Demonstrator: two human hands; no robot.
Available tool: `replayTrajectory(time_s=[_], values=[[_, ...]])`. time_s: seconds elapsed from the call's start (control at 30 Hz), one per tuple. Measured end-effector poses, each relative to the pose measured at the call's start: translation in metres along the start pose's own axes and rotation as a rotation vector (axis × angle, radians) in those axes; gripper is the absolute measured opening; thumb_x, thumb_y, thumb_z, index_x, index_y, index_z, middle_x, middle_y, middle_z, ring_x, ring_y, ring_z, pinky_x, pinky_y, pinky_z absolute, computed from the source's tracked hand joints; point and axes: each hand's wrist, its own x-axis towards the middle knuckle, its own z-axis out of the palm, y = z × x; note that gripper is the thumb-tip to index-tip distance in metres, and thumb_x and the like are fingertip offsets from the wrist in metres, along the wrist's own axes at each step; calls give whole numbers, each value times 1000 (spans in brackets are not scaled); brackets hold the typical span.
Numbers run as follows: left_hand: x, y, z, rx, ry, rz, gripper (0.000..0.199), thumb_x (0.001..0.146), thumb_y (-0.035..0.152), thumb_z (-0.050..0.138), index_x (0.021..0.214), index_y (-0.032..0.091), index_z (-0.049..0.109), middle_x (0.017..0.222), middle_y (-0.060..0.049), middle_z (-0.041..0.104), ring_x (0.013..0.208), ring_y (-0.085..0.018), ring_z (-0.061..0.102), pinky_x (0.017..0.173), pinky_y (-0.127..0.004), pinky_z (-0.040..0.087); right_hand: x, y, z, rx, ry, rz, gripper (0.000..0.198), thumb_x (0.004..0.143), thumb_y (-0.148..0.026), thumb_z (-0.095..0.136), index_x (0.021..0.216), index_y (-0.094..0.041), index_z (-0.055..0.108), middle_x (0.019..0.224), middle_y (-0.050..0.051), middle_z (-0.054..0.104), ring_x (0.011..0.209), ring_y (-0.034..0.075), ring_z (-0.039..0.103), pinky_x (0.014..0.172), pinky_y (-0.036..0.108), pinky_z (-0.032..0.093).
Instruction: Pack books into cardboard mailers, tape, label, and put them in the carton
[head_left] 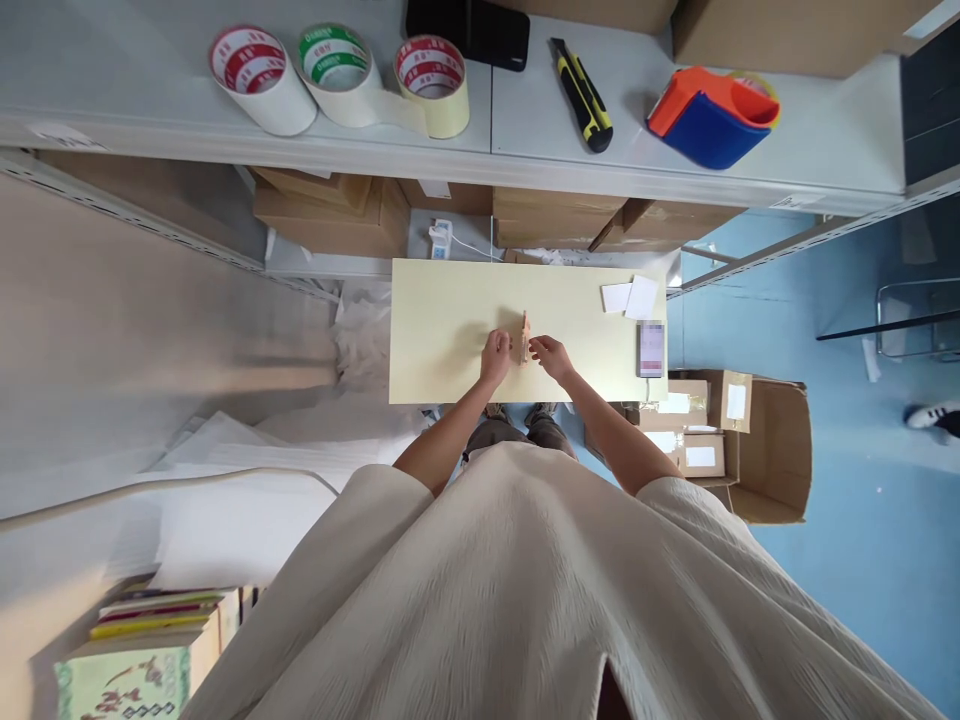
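On the pale yellow table (442, 300) a small, narrow orange-brown object (525, 340) stands upright between my hands; its kind is too small to make out. Just left of it is my left hand (495, 356), its fingers curled in and closed, with a slight gap to the object. Whatever those fingers hold, if anything, is hidden. My right hand (550, 357) reaches in from the other side, fingers a little apart, their tips at or very close to the object's right side.
White cards (640, 297) and a phone (650, 349) with its screen lit lie at the table's right. The shelf (517, 130) ahead carries tape rolls (341, 75), a utility knife (582, 97) and a tape dispenser (712, 117). A carton (776, 450) of small boxes stands right.
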Motion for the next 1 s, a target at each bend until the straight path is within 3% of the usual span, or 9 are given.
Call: replayTrajectory(time_s=[0.1,0.2,0.4,0.53,0.63,0.73,1.0], values=[[2,-6,-19,-2,69,-86,38,117,29,51,152,21,65,145,-16,80,137,-28,77,116,-42,62,1,0,11,-148,-26,-37,27,99,-39,62,112,-23,79,116,10,86,101,25,81,97,40,66],[0,-14,-31,124,52,0,40,112,19,52,149,19,68,150,-16,78,145,-29,72,124,-43,58,-1,0,19,-335,-62,-104,31,101,-33,60,120,-24,83,129,11,86,115,29,82,104,43,65],[-20,-27,-38,514,-232,213,59,105,9,48,159,19,69,169,-18,67,161,-31,60,134,-49,49,-17,-5,29,-772,-178,-252,56,105,-17,49,152,-22,79,166,14,71,142,34,72,122,48,58],[-33,-36,-44,753,-340,316,73,106,13,49,178,19,52,189,-16,45,177,-32,39,144,-57,32,-28,-10,34,-1032,-274,-344,67,105,-17,51,171,-22,64,185,14,50,163,40,51,131,60,47],[-36,-42,-52,837,-344,308,86,104,16,55,187,17,35,195,-18,30,183,-35,26,147,-65,21,-29,-17,41,-1120,-322,-401,75,105,-16,49,179,-16,52,192,17,37,172,40,39,136,61,38],[-31,-46,-65,855,-330,300,88,104,19,56,188,12,31,196,-21,22,184,-37,19,147,-69,12,-21,-28,55,-1185,-368,-429,80,102,-14,48,182,-13,44,195,17,29,176,38,31,137,61,32],[-4,-56,-121,807,-212,206,79,107,17,51,185,9,38,196,-24,18,185,-37,16,148,-64,16,23,-76,115,-1217,-453,-507,96,95,-16,55,188,-15,30,197,18,22,179,41,22,140,67,25]])
